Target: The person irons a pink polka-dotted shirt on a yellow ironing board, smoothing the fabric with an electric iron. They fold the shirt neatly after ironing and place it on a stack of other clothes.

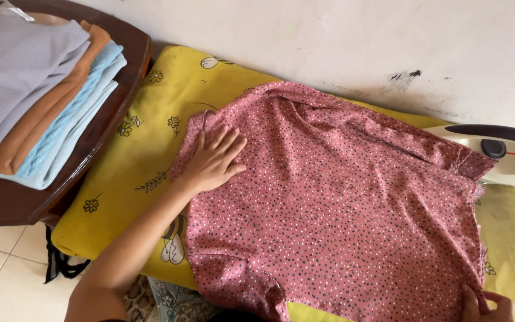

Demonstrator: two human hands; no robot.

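Observation:
A pink dotted garment (341, 197) lies spread over a yellow flower-print pad (144, 137). My left hand (213, 160) rests flat on the garment's left part, fingers spread. At the bottom right, my right hand (484, 305) pinches the garment's lower right corner; only its fingers show at the frame's edge.
A cream iron with a dark handle (502, 152) stands at the pad's right end by the white wall. A stack of folded clothes (37, 89) in grey, tan and light blue sits on a dark wooden table (7, 203) at left. Tiled floor shows at the bottom left.

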